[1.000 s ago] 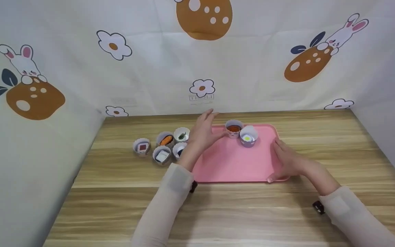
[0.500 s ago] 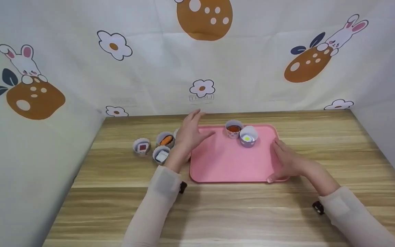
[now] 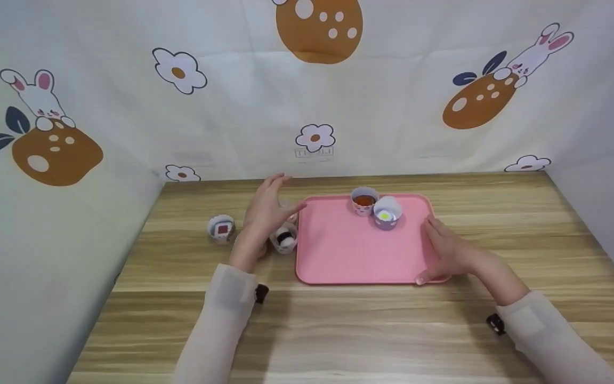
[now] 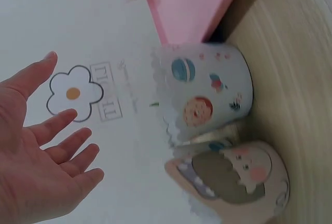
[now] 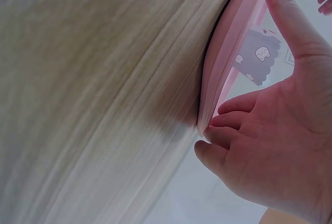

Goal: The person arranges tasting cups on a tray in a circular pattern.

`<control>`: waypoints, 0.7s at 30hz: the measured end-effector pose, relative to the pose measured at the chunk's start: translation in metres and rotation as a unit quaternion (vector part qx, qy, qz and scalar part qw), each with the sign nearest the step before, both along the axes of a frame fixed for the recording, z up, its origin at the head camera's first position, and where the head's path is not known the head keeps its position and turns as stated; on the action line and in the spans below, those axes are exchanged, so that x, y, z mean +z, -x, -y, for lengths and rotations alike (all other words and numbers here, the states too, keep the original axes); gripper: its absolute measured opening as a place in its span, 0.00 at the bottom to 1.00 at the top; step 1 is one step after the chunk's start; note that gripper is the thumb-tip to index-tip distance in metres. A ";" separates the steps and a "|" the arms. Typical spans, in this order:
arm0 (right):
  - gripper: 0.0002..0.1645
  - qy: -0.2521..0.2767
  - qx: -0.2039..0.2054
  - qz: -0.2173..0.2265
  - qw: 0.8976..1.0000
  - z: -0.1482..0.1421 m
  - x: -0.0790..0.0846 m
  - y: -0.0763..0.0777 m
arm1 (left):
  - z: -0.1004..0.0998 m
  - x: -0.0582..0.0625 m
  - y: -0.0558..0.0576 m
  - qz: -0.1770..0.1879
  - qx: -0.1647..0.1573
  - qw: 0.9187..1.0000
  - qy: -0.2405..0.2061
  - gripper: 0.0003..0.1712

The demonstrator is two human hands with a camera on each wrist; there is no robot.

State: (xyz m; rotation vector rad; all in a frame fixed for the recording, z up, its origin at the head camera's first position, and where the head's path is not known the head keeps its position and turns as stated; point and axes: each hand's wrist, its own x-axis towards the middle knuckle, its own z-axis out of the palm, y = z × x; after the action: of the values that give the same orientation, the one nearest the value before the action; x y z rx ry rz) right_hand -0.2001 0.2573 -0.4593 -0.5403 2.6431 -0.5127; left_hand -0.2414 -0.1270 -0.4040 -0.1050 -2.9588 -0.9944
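My left hand [image 3: 265,214] is spread above a cluster of patterned paper cups, hiding several of them. In the left wrist view, that hand's fingers are apart and hold nothing, beside a pale cup [image 4: 228,86] and a cup with a cartoon face [image 4: 254,169]. Just right of the hand, a cup with a white and black sushi-like piece [image 3: 284,239] stands by the pink tray [image 3: 349,250]. My right hand [image 3: 453,250] rests against the tray's right edge, thumb at the near corner. In the right wrist view, its extended fingers touch the rim.
Toward the tray's back stand a cup with orange-red filling [image 3: 364,201] and a cup with a white and yellow-green piece [image 3: 387,214]. A cup with a dark red square [image 3: 221,229] stands farthest left. Printed cloth [image 3: 243,128] walls the wooden table [image 3: 365,330] behind and at the sides.
My left hand has moved left from over the tray's left part to over the cup cluster, uncovering the tray's left edge. The right hand and the tray have not moved.
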 end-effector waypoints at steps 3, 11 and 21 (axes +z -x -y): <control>0.84 0.001 -0.003 0.001 1.000 0.000 0.000 -0.001 | 0.010 0.002 -0.002 0.001 0.005 1.000 -0.003 0.40; 0.84 0.003 -0.001 -0.003 1.000 0.001 0.000 -0.002 | 0.043 0.003 -0.011 -0.002 0.011 1.000 -0.019 0.39; 0.84 0.017 -0.012 0.010 1.000 -0.001 -0.002 -0.001 | 0.087 0.001 -0.025 -0.004 0.043 0.998 -0.044 0.39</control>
State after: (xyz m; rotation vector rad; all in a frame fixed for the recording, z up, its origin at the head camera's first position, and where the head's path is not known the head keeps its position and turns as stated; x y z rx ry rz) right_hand -0.1995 0.2580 -0.4609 -0.5115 2.6293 -0.5680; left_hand -0.2162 -0.2142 -0.4034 0.0199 -2.8789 -1.1068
